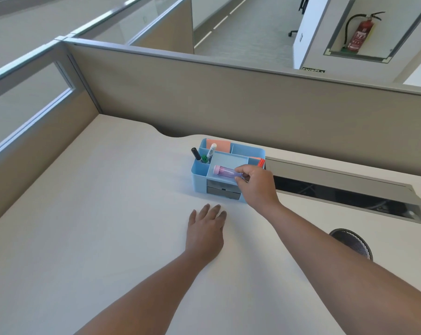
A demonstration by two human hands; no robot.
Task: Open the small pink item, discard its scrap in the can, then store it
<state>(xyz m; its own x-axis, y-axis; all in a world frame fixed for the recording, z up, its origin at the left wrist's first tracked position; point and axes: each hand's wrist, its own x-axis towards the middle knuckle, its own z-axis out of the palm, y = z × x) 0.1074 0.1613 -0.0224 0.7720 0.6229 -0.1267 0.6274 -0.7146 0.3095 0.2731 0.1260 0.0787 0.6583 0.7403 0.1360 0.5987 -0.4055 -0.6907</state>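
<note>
Your right hand (255, 183) pinches the pink tube (225, 170) with its fingers (240, 170) over the blue organizer's (199, 176) front tray, markers (205, 153) standing just left. The tube lies sideways, long axis left-right. Your left hand (205, 232) rests flat and released on the worktop (83, 213); a mesh can (352, 241) sits beyond its right edge.

— Any wording legible at this office desk?

— Almost none. A dark rectangular sign (313, 69) stands on the pale wall just behind the top rail of the beige cubicle partition (228, 97), pale characters across it, but the rail cuts off its lower part and nothing can be made out.

— And the red fire extinguisher (358, 36) in the recessed wall niche beyond that partition?

— It bears a label of white markings on its red cylinder, too small and blurred to read.

— The markers in the light blue plastic desk organiser (199, 174) in front of the partition?

— No print can be told on them.
</note>
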